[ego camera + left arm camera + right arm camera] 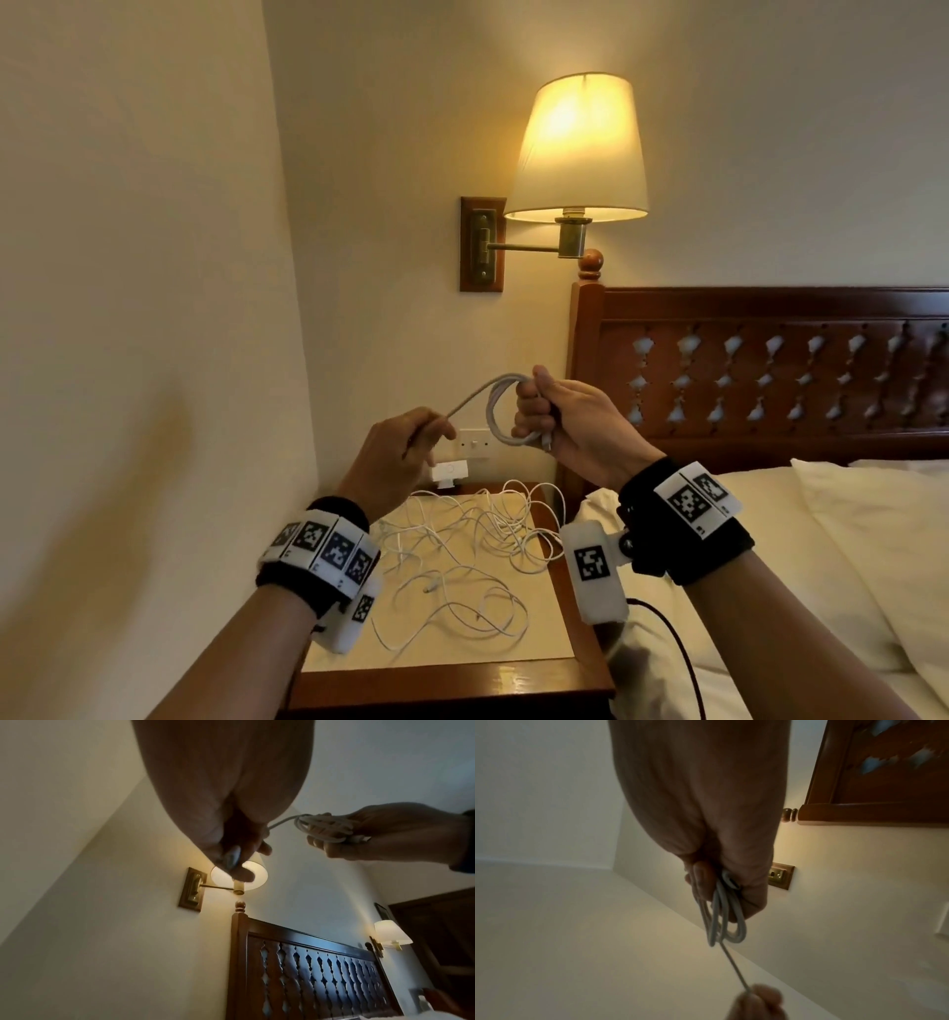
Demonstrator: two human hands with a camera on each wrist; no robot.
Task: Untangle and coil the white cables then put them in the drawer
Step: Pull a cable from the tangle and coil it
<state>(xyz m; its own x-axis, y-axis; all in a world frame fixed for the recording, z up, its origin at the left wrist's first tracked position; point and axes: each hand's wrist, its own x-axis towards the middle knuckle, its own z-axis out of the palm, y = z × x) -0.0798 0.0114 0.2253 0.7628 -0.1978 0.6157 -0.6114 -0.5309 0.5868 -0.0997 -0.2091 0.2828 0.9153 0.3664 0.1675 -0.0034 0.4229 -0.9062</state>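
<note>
My right hand [539, 408] grips a small coil of white cable [500, 411], several loops bunched in the fist with a plug end sticking out below. The coil [721, 914] hangs past the curled fingers in the right wrist view. A short straight tail of the same cable [464, 403] runs left and down to my left hand [411, 442], which pinches it. In the left wrist view the tail [280, 822] leaves my left hand [253, 843] toward the coil [321, 829]. A tangle of other white cables [462, 555] lies on the nightstand [452, 683] below both hands. No drawer is in view.
A lit wall lamp [577, 149] hangs above the nightstand. The dark wooden headboard [760, 370] and the bed with white linen [796, 565] are to the right. A wall [144, 308] stands close on the left. A white switch plate [475, 442] and a small white device [449, 472] are behind the nightstand.
</note>
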